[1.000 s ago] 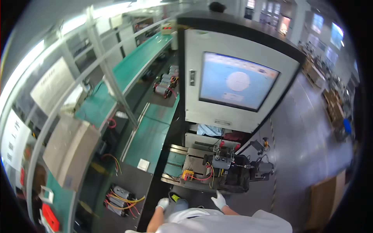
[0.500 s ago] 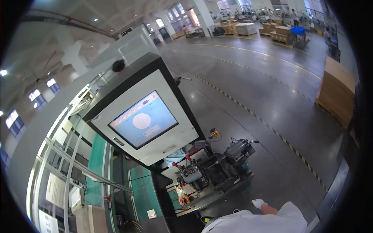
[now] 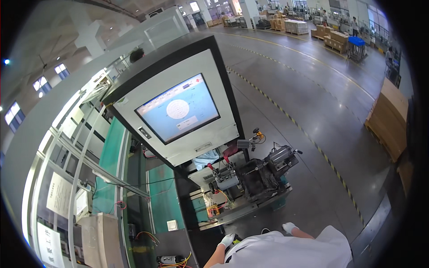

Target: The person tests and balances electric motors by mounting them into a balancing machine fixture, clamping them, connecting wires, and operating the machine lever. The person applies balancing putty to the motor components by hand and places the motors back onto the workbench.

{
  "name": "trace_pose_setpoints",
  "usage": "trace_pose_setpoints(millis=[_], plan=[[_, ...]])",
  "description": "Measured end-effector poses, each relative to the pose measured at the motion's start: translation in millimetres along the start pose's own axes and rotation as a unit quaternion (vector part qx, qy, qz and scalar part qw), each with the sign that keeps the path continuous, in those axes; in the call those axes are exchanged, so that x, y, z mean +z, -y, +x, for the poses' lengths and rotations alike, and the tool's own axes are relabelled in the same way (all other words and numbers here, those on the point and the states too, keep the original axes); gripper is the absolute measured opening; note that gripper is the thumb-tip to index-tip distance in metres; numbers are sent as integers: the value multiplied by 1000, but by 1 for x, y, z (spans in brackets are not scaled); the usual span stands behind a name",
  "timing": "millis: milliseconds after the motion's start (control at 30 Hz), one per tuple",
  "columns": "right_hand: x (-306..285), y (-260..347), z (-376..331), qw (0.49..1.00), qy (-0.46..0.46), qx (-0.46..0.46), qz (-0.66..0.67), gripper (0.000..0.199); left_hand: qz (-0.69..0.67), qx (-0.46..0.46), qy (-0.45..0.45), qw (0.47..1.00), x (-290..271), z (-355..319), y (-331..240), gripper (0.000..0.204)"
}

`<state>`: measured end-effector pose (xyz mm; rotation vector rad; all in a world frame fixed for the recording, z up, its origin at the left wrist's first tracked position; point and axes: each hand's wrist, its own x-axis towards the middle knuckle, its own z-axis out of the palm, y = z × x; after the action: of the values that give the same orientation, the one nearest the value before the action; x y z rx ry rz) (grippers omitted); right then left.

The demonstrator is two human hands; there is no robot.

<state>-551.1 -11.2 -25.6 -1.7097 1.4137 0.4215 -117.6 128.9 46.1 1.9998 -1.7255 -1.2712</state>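
Standing below a black test fixture [image 3: 257, 178], a person held both gloved hands close to the chest. The left hand [image 3: 227, 240] gripped a small dark object [image 3: 236, 240], fingers clamped; the right hand's [image 3: 289, 228] fingers couldn't be told. Loose orange wires [image 3: 213, 210] left of the fixture might snag a reach. A monitor cabinet [image 3: 178, 109] loomed above it.

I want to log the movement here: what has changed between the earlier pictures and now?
The view tilted up and right. The white-gloved left hand, out of sight half a second ago, shows again, touching a small black and yellow object; the white-gloved right hand moved left. The grey cabinet with the blue screen and the dark test fixture stayed.
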Motion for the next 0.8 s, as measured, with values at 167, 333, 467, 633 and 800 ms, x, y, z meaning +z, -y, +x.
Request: trace_pose_setpoints(millis=[167, 333, 467, 633, 800], plan=[[-5, 120, 36, 989, -46, -129, 54, 32, -127, -171, -19, 977, -28, -41, 54, 45], [-1, 199, 46, 980, -37, -65, 184, 33, -183, -255, -223, 923, -51, -100, 122, 43], [23, 199, 57, 975, -48, -30, 216, 33, -206, -279, -386, 855, -66, -116, 166, 29], [52, 166, 27, 970, -63, 47, 230, 36, -144, -240, -479, 832, -121, -127, 177, 37], [82, 113, -15, 956, -4, 171, 236, 37, -154, -277, -477, 820, -166, -98, 225, 73]])
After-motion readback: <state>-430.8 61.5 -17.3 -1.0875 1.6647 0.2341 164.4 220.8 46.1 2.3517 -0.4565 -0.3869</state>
